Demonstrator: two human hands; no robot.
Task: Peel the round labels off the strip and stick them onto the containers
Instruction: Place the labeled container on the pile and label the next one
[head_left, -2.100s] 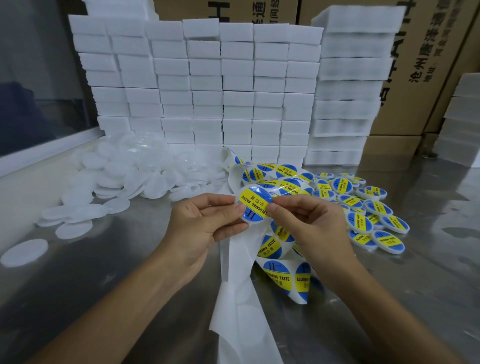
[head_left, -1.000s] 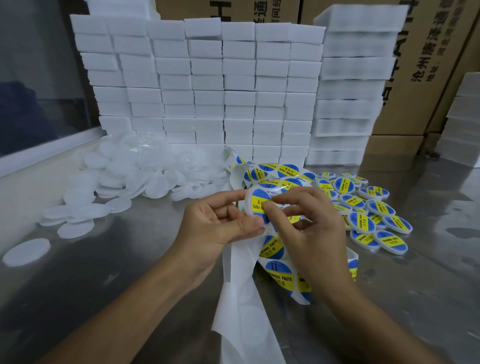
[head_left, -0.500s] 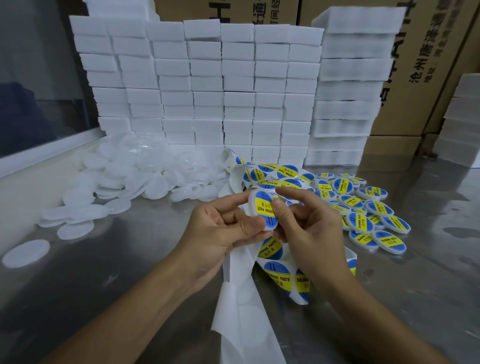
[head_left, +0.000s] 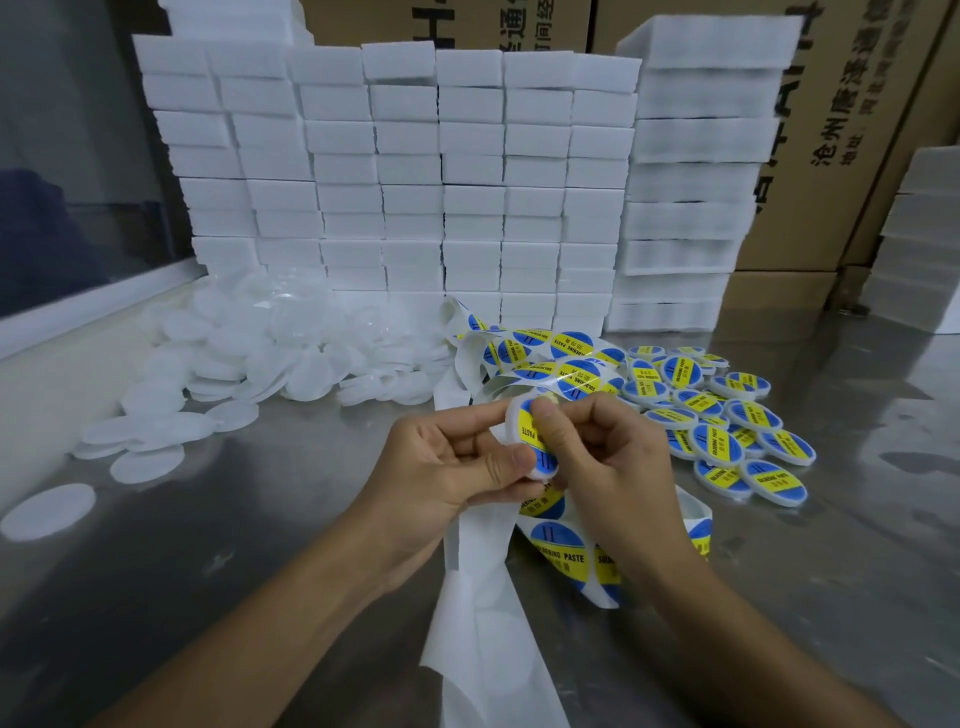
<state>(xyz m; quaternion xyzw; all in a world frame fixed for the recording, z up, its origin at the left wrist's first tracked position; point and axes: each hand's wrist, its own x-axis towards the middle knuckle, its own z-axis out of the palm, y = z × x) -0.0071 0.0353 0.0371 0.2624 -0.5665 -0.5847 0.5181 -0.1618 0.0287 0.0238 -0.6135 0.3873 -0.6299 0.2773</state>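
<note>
A steel table (head_left: 218, 561) carries plain white containers (head_left: 270, 358), labelled containers (head_left: 727, 431), label strip (head_left: 561, 561) and stacked white blocks (head_left: 415, 171).

Overall light: dim, cool, bluish cast; no single lamp visible.
Brightest area: white foam blocks (head_left: 467, 171), slightly washed out, edges between them soft.
Glare: broad pale sheen on the steel bench (head_left: 857, 415) at right; bright glint on the label strip (head_left: 550, 384).
Shadows: soft and diffuse under the forearms; left window (head_left: 67, 171) dark.
Sharpness: centre reasonably crisp, label print legible; far cartons (head_left: 852, 130) softer.
Distortion: wide-angle bowing, stacks leaning at both edges.
</note>
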